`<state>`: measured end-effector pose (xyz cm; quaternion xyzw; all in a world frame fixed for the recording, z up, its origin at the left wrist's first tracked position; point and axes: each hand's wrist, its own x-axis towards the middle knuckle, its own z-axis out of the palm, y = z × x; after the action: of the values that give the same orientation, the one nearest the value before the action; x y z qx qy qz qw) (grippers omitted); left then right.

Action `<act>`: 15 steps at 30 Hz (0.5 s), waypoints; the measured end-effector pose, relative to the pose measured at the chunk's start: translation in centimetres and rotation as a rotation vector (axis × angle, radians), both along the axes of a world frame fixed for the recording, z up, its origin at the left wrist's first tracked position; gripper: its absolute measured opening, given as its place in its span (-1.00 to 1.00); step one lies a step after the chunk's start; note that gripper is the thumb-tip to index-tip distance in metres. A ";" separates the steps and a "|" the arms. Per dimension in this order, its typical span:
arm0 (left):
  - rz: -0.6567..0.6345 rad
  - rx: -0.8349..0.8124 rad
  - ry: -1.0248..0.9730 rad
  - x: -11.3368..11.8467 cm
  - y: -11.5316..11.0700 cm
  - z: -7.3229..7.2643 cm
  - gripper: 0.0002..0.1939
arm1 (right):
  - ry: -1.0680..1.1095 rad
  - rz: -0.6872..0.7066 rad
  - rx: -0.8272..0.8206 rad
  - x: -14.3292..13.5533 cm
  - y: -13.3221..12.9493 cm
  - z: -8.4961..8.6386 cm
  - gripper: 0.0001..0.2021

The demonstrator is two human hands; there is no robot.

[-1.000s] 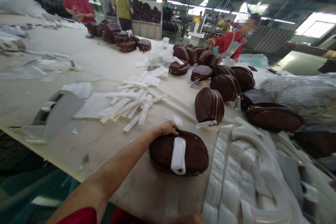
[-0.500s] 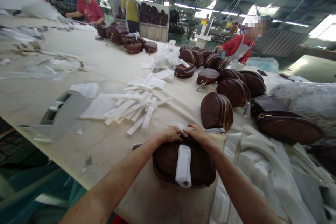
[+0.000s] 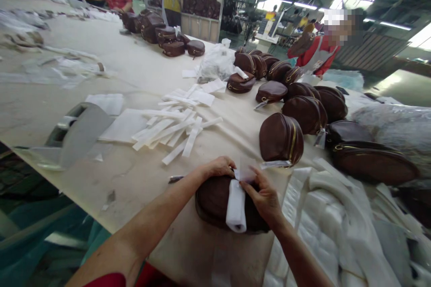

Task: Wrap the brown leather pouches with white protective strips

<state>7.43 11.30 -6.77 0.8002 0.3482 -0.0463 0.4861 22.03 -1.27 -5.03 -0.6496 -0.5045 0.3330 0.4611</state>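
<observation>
A dark brown leather bag (image 3: 212,202) lies on the table in front of me, with a rolled white foam strip (image 3: 236,208) across its near face. My left hand (image 3: 222,167) is closed at the bag's top edge; what its fingertips grip is too small to make out. Opposite it, my right hand (image 3: 264,195) pinches a thin whitish translucent piece (image 3: 245,171) just above the top of the foam roll. Loose white strips (image 3: 182,130) are heaped beyond the bag.
Several brown bags (image 3: 281,138) stand at the right. Clear wrap and white foam sheets (image 3: 323,224) cover the near right. A grey tape dispenser (image 3: 82,134) sits left. A person in red (image 3: 319,51) holds a bag across the table (image 3: 134,80).
My right hand has turned and come nearer the foam roll, now with a translucent piece at its fingers. The person in red has raised a bag. The view has shifted slightly.
</observation>
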 end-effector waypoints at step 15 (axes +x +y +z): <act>-0.037 0.333 0.308 0.3 -2.1 4.2 -0.72 | -0.025 0.088 0.014 -0.4 0.5 -0.7 -0.77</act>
<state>7.77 9.22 -2.55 0.8590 0.4066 -0.1188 0.2874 21.60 -0.81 -5.76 -0.6278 -0.5406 0.3413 0.4441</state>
